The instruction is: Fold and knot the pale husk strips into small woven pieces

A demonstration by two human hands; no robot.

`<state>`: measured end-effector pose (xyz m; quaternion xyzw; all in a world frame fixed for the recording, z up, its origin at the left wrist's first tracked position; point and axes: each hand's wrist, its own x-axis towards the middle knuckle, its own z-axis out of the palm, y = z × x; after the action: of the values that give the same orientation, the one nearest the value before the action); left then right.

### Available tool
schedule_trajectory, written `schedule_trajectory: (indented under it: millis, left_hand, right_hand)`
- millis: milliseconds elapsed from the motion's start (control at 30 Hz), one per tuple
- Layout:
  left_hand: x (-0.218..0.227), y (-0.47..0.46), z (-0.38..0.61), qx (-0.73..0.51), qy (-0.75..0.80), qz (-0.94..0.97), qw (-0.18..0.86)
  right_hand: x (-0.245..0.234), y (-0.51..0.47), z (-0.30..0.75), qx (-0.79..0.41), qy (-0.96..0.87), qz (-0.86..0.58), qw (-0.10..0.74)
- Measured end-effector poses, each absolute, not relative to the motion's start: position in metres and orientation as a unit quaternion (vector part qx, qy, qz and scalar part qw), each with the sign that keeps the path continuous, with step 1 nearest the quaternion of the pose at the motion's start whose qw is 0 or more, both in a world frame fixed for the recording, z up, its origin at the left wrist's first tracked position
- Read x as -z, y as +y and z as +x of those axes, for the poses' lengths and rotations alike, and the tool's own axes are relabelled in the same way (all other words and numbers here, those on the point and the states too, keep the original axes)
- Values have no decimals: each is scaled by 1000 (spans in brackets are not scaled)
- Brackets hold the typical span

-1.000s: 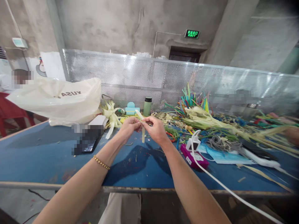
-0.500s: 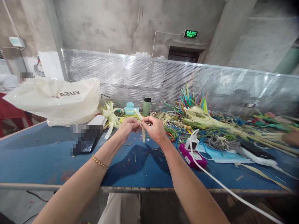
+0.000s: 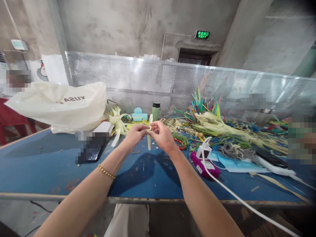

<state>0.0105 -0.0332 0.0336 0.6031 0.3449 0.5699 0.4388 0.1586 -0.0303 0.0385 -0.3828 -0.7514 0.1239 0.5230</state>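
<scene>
Above the blue table (image 3: 81, 179), my left hand (image 3: 136, 134) and my right hand (image 3: 160, 134) meet at the fingertips. Both are closed in a pinch on a pale yellow flat strip (image 3: 149, 143), which looks like straw or raffia. One end stands up between the hands and the other hangs below them. How the strip crosses at the fingertips is too small to make out. Just behind my hands are a green bottle (image 3: 155, 112) with a black lid and a light blue object (image 3: 139, 115). A tied bunch of pale strips (image 3: 117, 123) lies left of them.
A big white plastic bag (image 3: 74, 110) and a dark phone (image 3: 95, 151) are on the left. To the right lie a purple box (image 3: 204, 166) with a charger and white cable, grey cord (image 3: 232, 150), a blue mask (image 3: 243, 166) and long straw bundles (image 3: 212, 125). A perforated metal screen (image 3: 133, 74) stands behind.
The strip's upper end has swung from leaning left to nearly upright, and its lower end has shifted slightly left. Both hands keep their pinch in almost the same place.
</scene>
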Motion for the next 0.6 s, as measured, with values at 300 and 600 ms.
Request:
schedule_trajectory:
  millis: [300, 600]
  left_hand:
    - [-39, -40, 10, -548, 322, 569, 521]
    - [-33, -32, 4, -613, 318, 523, 499]
  right_hand:
    - [-40, -27, 164, -111, -743, -384, 537]
    - [-50, -43, 167, 173, -685, -450, 547]
